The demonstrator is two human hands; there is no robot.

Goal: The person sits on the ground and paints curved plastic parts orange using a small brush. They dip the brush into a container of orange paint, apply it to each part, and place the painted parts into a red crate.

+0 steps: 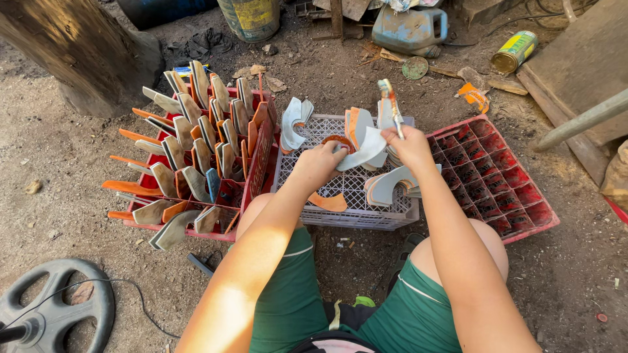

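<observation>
My left hand (320, 163) presses down on a curved white and orange shoe-sole piece (365, 149) on top of an upturned white plastic crate (347, 189). My right hand (411, 145) grips a small brush (390, 101), held upright over the same piece. More curved pieces lie on the crate: a white stack (292, 123) at its far left, others (387, 185) near its right front, and an orange one (329, 202) at the front. My knees in green shorts sit just below the crate.
A red compartment crate (261, 150) on the left holds several upright sole pieces. An empty red compartment crate (497, 176) sits on the right. On the dirt ground lie a tin can (515, 51), a blue jerrycan (410, 29), a bucket (252, 17), a log (78, 52) and a steering wheel (55, 307).
</observation>
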